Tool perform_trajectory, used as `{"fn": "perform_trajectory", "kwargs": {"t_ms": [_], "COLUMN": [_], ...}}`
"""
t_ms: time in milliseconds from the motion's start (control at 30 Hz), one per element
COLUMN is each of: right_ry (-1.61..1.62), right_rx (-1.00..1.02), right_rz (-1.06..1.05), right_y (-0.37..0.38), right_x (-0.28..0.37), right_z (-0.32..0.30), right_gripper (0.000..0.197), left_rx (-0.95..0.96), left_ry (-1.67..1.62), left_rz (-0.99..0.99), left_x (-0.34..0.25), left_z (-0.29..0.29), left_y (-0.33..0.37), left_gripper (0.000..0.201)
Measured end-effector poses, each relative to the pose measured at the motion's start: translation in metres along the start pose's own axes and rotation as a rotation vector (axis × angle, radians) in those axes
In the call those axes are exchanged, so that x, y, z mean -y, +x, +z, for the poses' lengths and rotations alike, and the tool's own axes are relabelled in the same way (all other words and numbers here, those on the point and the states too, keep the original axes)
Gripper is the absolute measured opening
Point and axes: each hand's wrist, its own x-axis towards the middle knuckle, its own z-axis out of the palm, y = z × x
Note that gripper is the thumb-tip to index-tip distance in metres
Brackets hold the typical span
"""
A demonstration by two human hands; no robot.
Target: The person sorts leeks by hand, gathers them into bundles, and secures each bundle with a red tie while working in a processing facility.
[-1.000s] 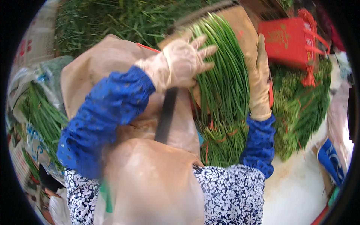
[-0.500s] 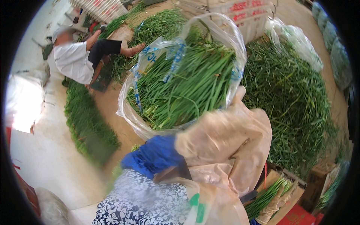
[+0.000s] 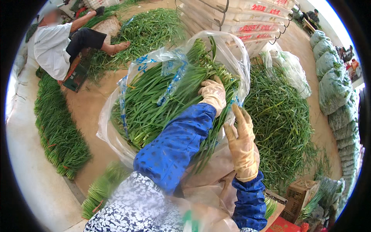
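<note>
Our left hand (image 3: 213, 94) has reached into the clear bag (image 3: 244, 62), fingers curled over its green stalks (image 3: 145, 102), gripping or not we cannot tell; our right hand (image 3: 243, 145) has come to the bag's near-right rim, fingers spread, empty; work seems shifted bagward, leafy heap (image 3: 280, 116) to its right

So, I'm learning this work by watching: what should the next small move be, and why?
Probably gathering a handful of green stalks with the left hand, since it is down among them inside the clear plastic bag, while the right hand is open and empty near the bag's edge.
</note>
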Motion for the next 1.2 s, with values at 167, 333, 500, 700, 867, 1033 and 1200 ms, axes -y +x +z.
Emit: {"fn": "perform_trajectory", "kwargs": {"t_ms": [167,333,500,700,867,1033,1200], "right_ry": [0.664,1.096,1.044,1.34,1.525,1.518,1.266], "right_rx": [-0.126,-0.184,-0.012,-0.118,-0.274,-0.463,-0.483], "right_rz": [0.424,0.675,0.549,0.364,0.47,0.552,0.367], "right_y": [0.023,0.043,0.039,0.023,-0.024,-0.035,0.014], "right_x": [-0.036,-0.036,-0.048,-0.003,-0.007,0.005,0.054], "right_z": [0.033,0.043,0.03,0.022,-0.002,-0.01,-0.052], "right_gripper": [0.052,0.044,0.096,0.089,0.092,0.087,0.057], "left_rx": [-0.011,0.047,0.11,-0.244,-0.14,-0.294,0.182], "left_ry": [-0.503,-1.375,-1.79,-0.63,-0.366,-0.652,-1.606], "left_rz": [0.205,0.415,0.587,0.611,0.865,0.825,0.921], "left_x": [0.026,0.083,0.092,0.057,0.063,0.076,0.037], "left_z": [0.02,0.017,-0.047,-0.057,-0.079,-0.092,-0.07], "left_y": [0.018,0.024,-0.035,-0.119,-0.163,-0.157,-0.153], "left_gripper": [0.088,0.091,0.095,0.093,0.108,0.133,0.124]}}
